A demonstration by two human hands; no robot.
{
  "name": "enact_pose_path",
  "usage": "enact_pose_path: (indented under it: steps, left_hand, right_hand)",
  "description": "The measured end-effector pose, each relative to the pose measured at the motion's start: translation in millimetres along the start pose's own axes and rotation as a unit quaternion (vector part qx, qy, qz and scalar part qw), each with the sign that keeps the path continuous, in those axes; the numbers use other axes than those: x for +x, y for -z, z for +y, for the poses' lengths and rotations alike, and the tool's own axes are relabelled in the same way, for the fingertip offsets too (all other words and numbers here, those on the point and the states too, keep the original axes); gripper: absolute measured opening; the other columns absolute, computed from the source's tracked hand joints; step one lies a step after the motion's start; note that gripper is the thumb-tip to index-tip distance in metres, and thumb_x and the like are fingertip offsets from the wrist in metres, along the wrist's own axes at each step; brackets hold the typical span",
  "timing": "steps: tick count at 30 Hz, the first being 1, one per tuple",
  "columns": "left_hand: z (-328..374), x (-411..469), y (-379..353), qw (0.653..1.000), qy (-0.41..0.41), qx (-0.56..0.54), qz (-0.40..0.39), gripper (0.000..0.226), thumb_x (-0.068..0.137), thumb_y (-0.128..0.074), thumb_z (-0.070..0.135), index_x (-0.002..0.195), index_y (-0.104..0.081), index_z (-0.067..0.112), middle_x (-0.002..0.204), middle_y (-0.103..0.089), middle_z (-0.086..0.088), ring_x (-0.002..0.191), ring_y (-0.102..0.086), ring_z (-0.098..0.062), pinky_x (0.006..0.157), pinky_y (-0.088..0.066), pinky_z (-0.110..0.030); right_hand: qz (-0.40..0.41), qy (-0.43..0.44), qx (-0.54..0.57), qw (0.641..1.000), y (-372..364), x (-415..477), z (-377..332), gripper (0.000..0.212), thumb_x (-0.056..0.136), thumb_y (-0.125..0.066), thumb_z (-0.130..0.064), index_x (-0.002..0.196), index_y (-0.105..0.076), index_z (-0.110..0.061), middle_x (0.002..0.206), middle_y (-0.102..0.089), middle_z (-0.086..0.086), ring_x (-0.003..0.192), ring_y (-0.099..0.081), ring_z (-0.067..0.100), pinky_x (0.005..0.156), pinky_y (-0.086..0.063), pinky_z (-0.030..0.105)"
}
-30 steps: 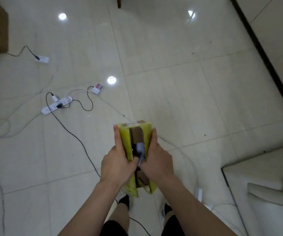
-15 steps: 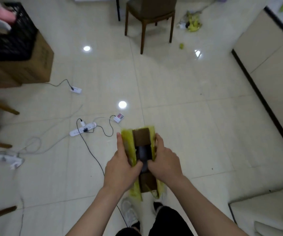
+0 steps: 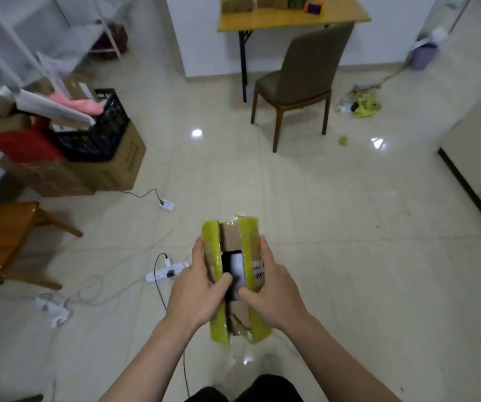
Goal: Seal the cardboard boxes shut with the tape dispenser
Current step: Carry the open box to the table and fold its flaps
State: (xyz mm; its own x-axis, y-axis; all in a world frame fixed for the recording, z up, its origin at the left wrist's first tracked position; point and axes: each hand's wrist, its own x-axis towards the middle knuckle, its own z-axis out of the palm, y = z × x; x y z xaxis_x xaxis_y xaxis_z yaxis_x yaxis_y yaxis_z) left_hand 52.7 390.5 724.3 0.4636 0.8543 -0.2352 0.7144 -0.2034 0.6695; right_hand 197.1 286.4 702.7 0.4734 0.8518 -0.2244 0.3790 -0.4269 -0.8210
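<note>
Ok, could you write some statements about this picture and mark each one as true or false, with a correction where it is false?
1. The left hand and right hand both grip the small cardboard box with yellow-green tape strips. True.
2. The brown padded chair lies on its side. False: it stands upright by the yellow table.
3. The black plastic crate sits on top of a large cardboard box. True.
4. The small cardboard box rests on the yellow table. False: the hands hold it above the tiled floor.
</note>
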Motion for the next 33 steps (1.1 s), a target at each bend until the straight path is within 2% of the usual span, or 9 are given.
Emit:
enact_pose_path:
  steps: [5, 9, 12, 14, 18, 21, 24, 27, 33]
  left_hand:
    - [17.8, 39.4, 13.6, 1.000, 0.014, -0.019, 0.005, 0.099, 0.078, -0.055, 0.056, 0.162, -0.004, 0.046, 0.078, -0.072, 0.008, 0.072, -0.065, -0.003, 0.060, -0.042, -0.022]
    - [25.2, 86.0, 28.3, 0.999, 0.007, -0.031, 0.004, 0.095, 0.089, -0.066, 0.045, 0.163, -0.006, 0.044, 0.077, -0.074, 0.008, 0.067, -0.067, -0.005, 0.065, -0.055, -0.033]
    - [28.4, 131.5, 41.6, 0.999, -0.007, -0.041, 0.013, 0.097, 0.088, -0.068, 0.052, 0.163, -0.006, 0.046, 0.080, -0.073, 0.009, 0.074, -0.070, -0.011, 0.073, -0.060, -0.041]
    - [30.3, 164.2, 49.2, 0.999, -0.018, -0.047, 0.012, 0.100, 0.086, -0.069, 0.059, 0.163, -0.007, 0.047, 0.084, -0.073, 0.012, 0.077, -0.069, -0.009, 0.071, -0.060, -0.036]
    - [35.0, 226.1, 66.7, 0.997, -0.045, -0.065, 0.004, 0.105, 0.080, -0.073, 0.065, 0.163, -0.011, 0.047, 0.089, -0.069, 0.025, 0.079, -0.066, 0.007, 0.066, -0.051, -0.016]
    - [39.5, 273.2, 80.5, 0.995, -0.061, -0.083, -0.001, 0.106, 0.074, -0.072, 0.070, 0.161, -0.016, 0.048, 0.096, -0.071, 0.025, 0.089, -0.069, 0.002, 0.080, -0.061, -0.030]
    - [47.5, 315.9, 93.0, 0.994, -0.065, -0.088, -0.001, 0.109, 0.067, -0.069, 0.074, 0.160, -0.018, 0.049, 0.095, -0.070, 0.026, 0.089, -0.068, 0.004, 0.077, -0.059, -0.025]
    - [59.2, 355.6, 100.0, 0.996, -0.059, -0.068, -0.001, 0.114, 0.063, -0.067, 0.079, 0.161, -0.017, 0.047, 0.105, -0.069, 0.019, 0.093, -0.068, -0.004, 0.073, -0.057, -0.023]
    - [90.8, 435.6, 99.2, 0.999, -0.037, -0.029, 0.007, 0.118, 0.059, -0.061, 0.083, 0.161, -0.018, 0.041, 0.117, -0.068, 0.012, 0.103, -0.069, -0.017, 0.084, -0.062, -0.039]
  right_hand:
    - [0.001, 0.019, 0.020, 1.000, 11.9, 42.3, -11.0, 0.119, 0.072, -0.067, -0.060, 0.160, 0.012, -0.050, 0.133, -0.057, -0.005, 0.123, -0.056, 0.017, 0.103, -0.050, 0.039]
    - [-0.002, 0.028, 0.017, 0.999, 15.6, 88.8, -28.5, 0.118, 0.072, -0.066, -0.055, 0.160, 0.012, -0.049, 0.133, -0.058, -0.010, 0.113, -0.062, 0.011, 0.095, -0.052, 0.032]
    - [0.008, 0.027, -0.002, 1.000, 17.6, 132.2, -43.1, 0.117, 0.070, -0.063, -0.059, 0.162, 0.009, -0.044, 0.123, -0.060, -0.018, 0.104, -0.066, 0.010, 0.082, -0.054, 0.026]
    - [0.019, 0.018, -0.012, 1.000, 20.3, 163.6, -53.6, 0.117, 0.072, -0.063, -0.060, 0.162, 0.009, -0.043, 0.121, -0.060, -0.018, 0.104, -0.067, 0.011, 0.076, -0.049, 0.020]
    - [0.047, 0.008, -0.042, 0.998, 25.3, 225.6, -81.6, 0.117, 0.071, -0.058, -0.071, 0.162, 0.009, -0.041, 0.121, -0.054, -0.020, 0.110, -0.066, 0.014, 0.080, -0.046, 0.022]
    - [0.058, 0.010, -0.058, 0.997, 29.9, 271.8, -100.3, 0.119, 0.068, -0.054, -0.078, 0.162, 0.008, -0.041, 0.125, -0.055, -0.020, 0.106, -0.063, 0.009, 0.081, -0.046, 0.021]
    - [0.068, 0.017, -0.050, 0.996, 36.2, 310.6, -113.6, 0.116, 0.070, -0.056, -0.077, 0.162, 0.006, -0.043, 0.125, -0.048, -0.025, 0.101, -0.053, 0.000, 0.082, -0.045, 0.020]
    - [0.062, 0.010, -0.042, 0.997, 42.8, 344.3, -122.3, 0.115, 0.072, -0.057, -0.074, 0.162, 0.006, -0.043, 0.138, -0.055, -0.017, 0.106, -0.059, 0.006, 0.086, -0.052, 0.025]
    - [0.043, 0.006, -0.021, 0.999, 68.0, 425.9, -130.6, 0.117, 0.068, -0.056, -0.071, 0.164, 0.005, -0.041, 0.145, -0.056, -0.010, 0.109, -0.062, 0.009, 0.089, -0.056, 0.028]
